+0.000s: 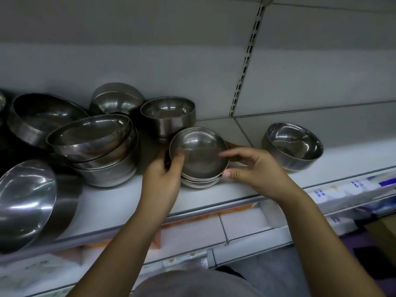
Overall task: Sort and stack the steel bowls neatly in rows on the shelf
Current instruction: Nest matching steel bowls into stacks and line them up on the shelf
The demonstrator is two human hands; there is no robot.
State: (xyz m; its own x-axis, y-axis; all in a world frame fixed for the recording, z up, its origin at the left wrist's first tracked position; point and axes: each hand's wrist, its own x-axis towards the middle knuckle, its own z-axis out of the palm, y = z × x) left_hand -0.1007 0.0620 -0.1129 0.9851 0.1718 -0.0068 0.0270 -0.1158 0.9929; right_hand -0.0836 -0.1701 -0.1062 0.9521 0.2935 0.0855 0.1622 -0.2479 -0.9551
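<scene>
The bowls [199, 155] are all plain silver-grey steel with white glints, darker grey inside; the lone bowl [293, 145] at the right has the same shine. The shelf [214, 194] is plain off-white, its back wall [150, 61] pale grey. The slotted upright [246, 61] is cream with a column of dark slots. Labels [355, 185] near right are white with blue print

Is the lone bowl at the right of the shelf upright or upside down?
Upright. The lone bowl sits on the shelf with its mouth up, tipped slightly forward; its shiny inside shows and it looks empty.
</scene>
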